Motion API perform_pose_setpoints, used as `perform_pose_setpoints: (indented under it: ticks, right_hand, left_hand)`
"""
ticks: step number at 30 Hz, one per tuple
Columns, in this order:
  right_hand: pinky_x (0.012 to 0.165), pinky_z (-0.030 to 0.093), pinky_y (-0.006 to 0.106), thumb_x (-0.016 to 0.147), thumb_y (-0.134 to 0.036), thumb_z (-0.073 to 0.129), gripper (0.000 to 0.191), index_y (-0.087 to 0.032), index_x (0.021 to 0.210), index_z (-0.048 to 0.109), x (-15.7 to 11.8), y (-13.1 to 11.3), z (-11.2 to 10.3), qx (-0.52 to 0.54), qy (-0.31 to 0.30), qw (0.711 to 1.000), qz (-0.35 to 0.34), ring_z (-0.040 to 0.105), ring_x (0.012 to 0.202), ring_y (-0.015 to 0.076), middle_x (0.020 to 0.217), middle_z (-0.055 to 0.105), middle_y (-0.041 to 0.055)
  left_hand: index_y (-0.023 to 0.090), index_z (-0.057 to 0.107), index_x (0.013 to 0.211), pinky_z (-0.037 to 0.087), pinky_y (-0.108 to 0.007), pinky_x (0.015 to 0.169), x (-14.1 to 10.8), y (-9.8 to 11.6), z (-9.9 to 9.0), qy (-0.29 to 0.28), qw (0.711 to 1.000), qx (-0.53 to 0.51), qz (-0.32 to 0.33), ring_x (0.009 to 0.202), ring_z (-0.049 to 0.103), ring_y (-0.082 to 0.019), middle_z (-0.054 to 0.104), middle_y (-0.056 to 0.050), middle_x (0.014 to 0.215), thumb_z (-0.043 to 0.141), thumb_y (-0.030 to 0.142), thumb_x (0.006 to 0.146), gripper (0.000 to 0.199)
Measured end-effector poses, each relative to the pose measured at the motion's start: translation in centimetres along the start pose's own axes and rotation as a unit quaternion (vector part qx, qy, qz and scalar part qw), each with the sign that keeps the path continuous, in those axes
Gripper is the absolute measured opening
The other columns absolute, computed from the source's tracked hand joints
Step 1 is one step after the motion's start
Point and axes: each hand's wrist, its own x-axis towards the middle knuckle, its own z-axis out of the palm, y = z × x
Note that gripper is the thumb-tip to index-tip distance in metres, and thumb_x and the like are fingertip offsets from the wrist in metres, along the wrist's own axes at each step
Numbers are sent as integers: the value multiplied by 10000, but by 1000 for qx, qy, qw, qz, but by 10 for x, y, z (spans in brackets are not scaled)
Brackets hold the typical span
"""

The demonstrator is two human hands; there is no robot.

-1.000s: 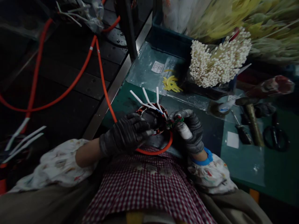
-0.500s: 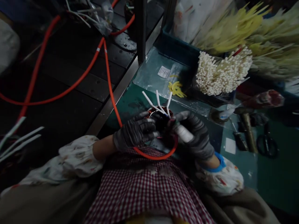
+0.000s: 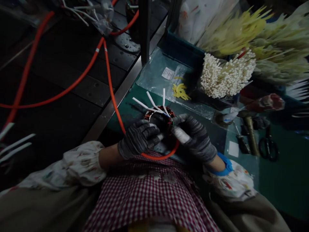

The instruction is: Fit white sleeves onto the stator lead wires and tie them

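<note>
Ring-shaped part wound with copper-coloured wire [image 3: 147, 114], dark in the middle with a bright inner edge, sits between the person's two gloved hands at the near side of the green-topped bench [image 3: 285, 180]. Whether the bench bears its weight is hidden by the hands and shadow.

The left hand [image 3: 138, 138], in a grey striped knit glove, has its fingers bent in against the ring's near left side; it looks like the steadying hand, though how firmly it grips is not visible. The right hand [image 3: 196, 137], gloved alike and with white wrapping on its thumb, has thumb and forefinger brought close together at the ring's right edge. Whether anything is pinched there is too dark to make out.

Three slim white tubes [image 3: 152, 100] fan out from the ring's far side, away from the person. A thick orange-red cable [image 3: 160, 158] loops below the ring, towards the checked apron [image 3: 147, 196]. Beyond, short curved yellow strips [image 3: 180, 91] lie on a clear plastic bag [image 3: 154, 71], apart from both hands.

The step in hand seems to be fine fingertip work on the ring's right edge. As a judgement, the next move calls for a steady left hand and small, careful right-hand motions, keeping the tubes clear of the fingers.
</note>
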Motion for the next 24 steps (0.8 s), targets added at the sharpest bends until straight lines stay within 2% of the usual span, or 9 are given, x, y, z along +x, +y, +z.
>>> perform_pose_setpoints:
  ticks: [3,6,10,14,16,17,20,22,24]
  right_hand:
    - [883,675,373,1074,-307,752,75,-272,1130,787,-1,1,5,-101,-34,992,-64,790,921,210,1043,842,33]
    - [907,678,395,1097,-303,680,200,-260,1244,808,3,5,17,-223,-56,967,-107,793,981,250,1119,848,87]
    - [826,657,354,1121,-321,633,339,-247,1414,787,7,12,26,-327,-105,934,-97,785,968,265,1126,843,122]
    - [742,609,320,1139,-360,654,325,-233,1386,821,4,18,25,-386,-116,909,-101,778,919,260,1126,847,158]
    - [793,631,336,1149,-358,643,323,-238,1388,823,2,21,25,-399,-111,903,-113,791,981,274,1178,853,163]
    - [829,646,353,1154,-363,635,330,-244,1402,818,1,22,25,-404,-107,900,-120,796,1016,284,1208,855,164]
    - [901,672,403,1171,-389,609,357,-263,1447,797,-2,26,27,-409,-99,898,-133,802,1092,307,1261,853,166]
    - [911,676,410,1173,-404,608,359,-271,1448,796,-1,26,29,-397,-94,904,-131,802,1089,307,1254,852,160]
    - [910,673,406,1159,-412,637,354,-272,1442,798,0,26,30,-380,-88,913,-118,800,1070,309,1241,849,161]
  left_hand:
    - [317,774,1282,575,-432,1181,-10,-2,-5,9,1000,14,25,1315,755,-218,861,15,1242,637,168,1120,260]
    - [287,769,1273,608,-396,1127,-14,-6,-14,8,999,18,46,1244,783,-215,874,3,1196,650,145,1100,253]
    - [203,743,1353,648,-373,1107,-11,-19,-29,-6,997,-52,60,1254,802,-223,874,-77,1210,669,167,1099,267]
    - [199,722,1332,684,-346,1061,-13,-25,-44,-7,990,-136,42,1239,824,-223,873,-95,1214,642,208,1126,221]
    - [232,716,1306,706,-348,1005,-19,-23,-47,38,985,-164,-38,1147,843,-217,868,-78,1165,628,224,1136,191]
    - [247,705,1337,714,-372,995,-23,-22,-48,68,976,-173,-116,1132,841,-228,856,-82,1187,637,256,1136,213]
    - [277,600,1584,695,-528,1095,-27,-30,-43,86,920,-172,-342,1328,772,-331,748,-155,1490,668,425,1119,492]
    - [265,562,1661,606,-621,1227,-20,-45,-36,7,916,-192,-353,1506,658,-399,636,-186,1660,637,521,1123,600]
    - [270,662,1580,520,-634,1313,-4,-61,-26,-87,919,-259,-285,1541,627,-391,639,-166,1664,588,519,1146,506]
